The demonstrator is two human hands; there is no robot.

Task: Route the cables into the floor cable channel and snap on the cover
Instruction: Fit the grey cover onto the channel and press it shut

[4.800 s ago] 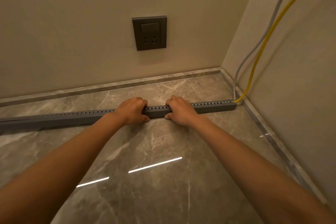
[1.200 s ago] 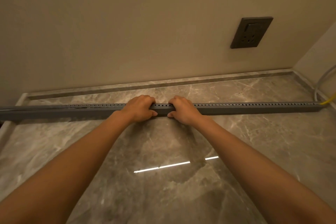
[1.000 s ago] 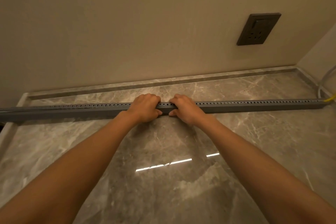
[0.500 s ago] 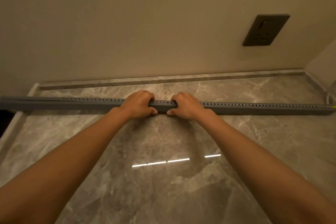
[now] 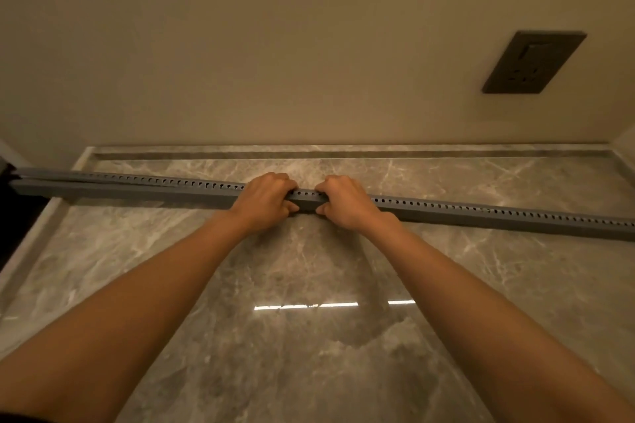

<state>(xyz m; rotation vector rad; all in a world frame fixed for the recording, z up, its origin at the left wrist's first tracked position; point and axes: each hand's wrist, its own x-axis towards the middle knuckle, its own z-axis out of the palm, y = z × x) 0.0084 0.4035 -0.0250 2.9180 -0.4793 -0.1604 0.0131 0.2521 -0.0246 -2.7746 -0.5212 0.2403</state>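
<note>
A long grey cable channel (image 5: 481, 215) with a row of small holes along its top lies across the marble floor (image 5: 309, 354), from the left edge to the right edge of view. My left hand (image 5: 263, 197) and my right hand (image 5: 345, 201) grip it side by side near its middle, fingers curled over the top and thumbs on the near face. On the left stretch the cover (image 5: 137, 178) sits slightly raised and askew from the base. No cables show in this view.
A beige wall runs behind the channel, with a stone skirting strip (image 5: 343, 153) at its foot. A dark wall socket (image 5: 532, 62) is at the upper right. A dark gap (image 5: 13, 216) opens past the floor's left edge.
My hands have worked leftwards along the channel and my view has turned left with them. The socket has slid to the right, and the yellow and grey cables have left the view.
</note>
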